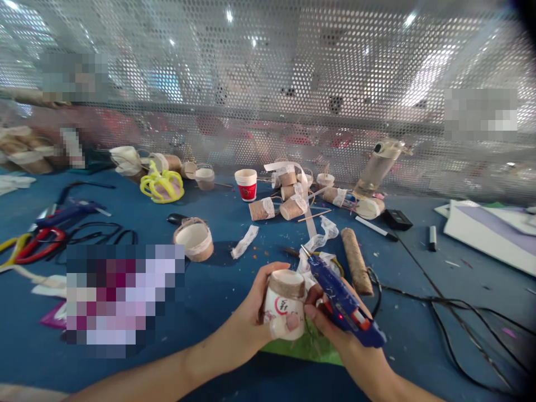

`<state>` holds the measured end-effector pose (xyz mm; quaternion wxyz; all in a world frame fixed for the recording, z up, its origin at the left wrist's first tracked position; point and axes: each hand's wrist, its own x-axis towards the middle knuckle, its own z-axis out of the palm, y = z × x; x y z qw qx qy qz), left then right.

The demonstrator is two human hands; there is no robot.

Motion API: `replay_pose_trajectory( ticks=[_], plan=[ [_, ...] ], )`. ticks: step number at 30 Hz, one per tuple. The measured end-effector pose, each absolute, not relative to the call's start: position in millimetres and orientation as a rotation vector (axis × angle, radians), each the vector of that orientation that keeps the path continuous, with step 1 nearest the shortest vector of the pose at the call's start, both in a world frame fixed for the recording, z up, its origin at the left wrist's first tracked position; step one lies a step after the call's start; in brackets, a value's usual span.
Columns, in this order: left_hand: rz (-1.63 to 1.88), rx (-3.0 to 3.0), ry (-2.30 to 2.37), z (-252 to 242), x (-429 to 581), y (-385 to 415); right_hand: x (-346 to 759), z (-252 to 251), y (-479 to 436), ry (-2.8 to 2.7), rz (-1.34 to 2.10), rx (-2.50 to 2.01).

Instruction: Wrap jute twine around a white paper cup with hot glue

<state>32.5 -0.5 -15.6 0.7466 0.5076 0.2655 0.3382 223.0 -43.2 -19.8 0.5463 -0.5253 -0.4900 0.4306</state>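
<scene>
My left hand point(259, 304) is wrapped round a white paper cup point(283, 298) with a band of brown twine about its upper part. Red and black print shows on the cup's bare side. A blue hot glue gun point(341, 301) is gripped in my right hand point(349, 340), its metal nozzle pointing up and away to the left. A small red light glows on the gun's body. Cup and glue gun are close together, the right fingers near the cup's side. Beneath both hands lies a green sheet point(322, 349), partly hidden by them.
Behind the hands lie white lace point(322, 234) and a roll of twine point(355, 259). Several wrapped cups, a red-and-white cup point(246, 184) and a yellow crown-like piece point(162, 185) stand farther back, before a perforated metal screen point(268, 84). Black cables point(444, 301) run right; scissors point(37, 245) lie left.
</scene>
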Motion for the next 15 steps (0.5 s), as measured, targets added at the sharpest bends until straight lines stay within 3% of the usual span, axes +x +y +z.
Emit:
replay_pose_trajectory(
  ticks=[15],
  plan=[
    [0.736, 1.214, 0.695, -15.7, 31.0, 2.7, 224.3, -11.1, -43.1, -1.251, 0.943, -1.256]
  ],
)
